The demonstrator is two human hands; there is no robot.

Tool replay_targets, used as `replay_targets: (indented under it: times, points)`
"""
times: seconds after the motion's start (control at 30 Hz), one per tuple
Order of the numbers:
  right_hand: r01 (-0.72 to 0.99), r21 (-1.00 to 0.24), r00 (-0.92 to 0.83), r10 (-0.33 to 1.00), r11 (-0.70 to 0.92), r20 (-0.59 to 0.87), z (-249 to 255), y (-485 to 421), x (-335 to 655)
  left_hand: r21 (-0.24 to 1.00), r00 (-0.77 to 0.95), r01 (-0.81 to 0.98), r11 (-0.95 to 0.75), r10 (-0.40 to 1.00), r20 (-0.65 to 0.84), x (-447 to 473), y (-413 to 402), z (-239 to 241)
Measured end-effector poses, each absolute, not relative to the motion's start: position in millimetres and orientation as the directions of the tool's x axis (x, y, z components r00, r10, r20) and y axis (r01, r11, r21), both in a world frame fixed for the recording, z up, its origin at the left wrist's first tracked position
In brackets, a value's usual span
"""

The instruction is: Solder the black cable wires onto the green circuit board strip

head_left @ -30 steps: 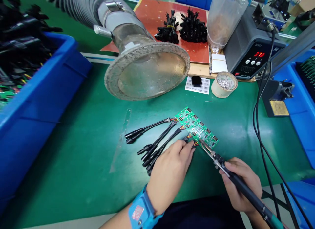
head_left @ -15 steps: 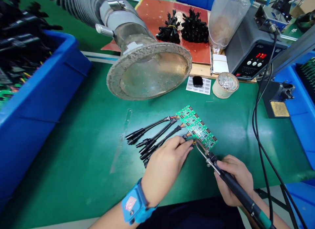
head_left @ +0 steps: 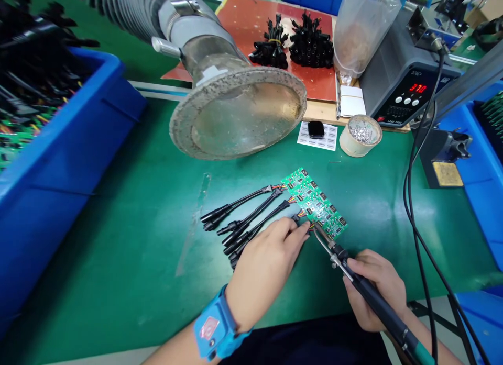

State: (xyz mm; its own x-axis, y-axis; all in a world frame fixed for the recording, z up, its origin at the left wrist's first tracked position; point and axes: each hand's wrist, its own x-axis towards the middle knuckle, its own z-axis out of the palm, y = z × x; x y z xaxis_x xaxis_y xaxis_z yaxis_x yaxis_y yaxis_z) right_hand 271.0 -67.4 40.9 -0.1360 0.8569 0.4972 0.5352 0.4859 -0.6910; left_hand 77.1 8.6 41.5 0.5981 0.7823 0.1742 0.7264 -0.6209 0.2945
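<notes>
A green circuit board panel (head_left: pixel 320 200) with small displays along its far edge lies on the bench. Several black cables (head_left: pixel 251 218) run from its left side by thin coloured wires. My left hand (head_left: pixel 267 265), with a blue band on the wrist, is closed on the nearest cable's wires at the board's lower end; the fingers hide most of that cable. In my right hand (head_left: pixel 375 289) is a soldering iron (head_left: pixel 371 291), gripped like a pen. A thin metal guide tube is clamped along it. The iron's tip meets the board's lower left edge, close to my left fingertips.
A fume extractor hood (head_left: pixel 239 113) hangs over the bench behind the board. Left stands a blue bin (head_left: pixel 58 161) heaped with cables. Back right are a solder station (head_left: pixel 404 87), a tape roll (head_left: pixel 360 136) and an iron holder (head_left: pixel 444 155). Black cords (head_left: pixel 408 208) hang at right.
Almost nothing differs. Both hands keep their place, with the right hand and the iron shifted very slightly.
</notes>
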Motion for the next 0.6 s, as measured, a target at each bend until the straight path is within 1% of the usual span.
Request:
replay_targets:
  times: [0.27,0.6]
  points:
    - [0.518,-0.7,-0.143,0.857,0.492,0.496,41.2,-67.1,271.0,0.302,0.59,0.736,-0.606,0.793,0.153,78.4,10.1,43.4]
    - [0.516,-0.698,-0.152,0.855,0.496,0.495,40.9,-67.1,270.7,0.333,0.578,0.73,-0.597,0.799,0.167,78.8,9.3,43.4]
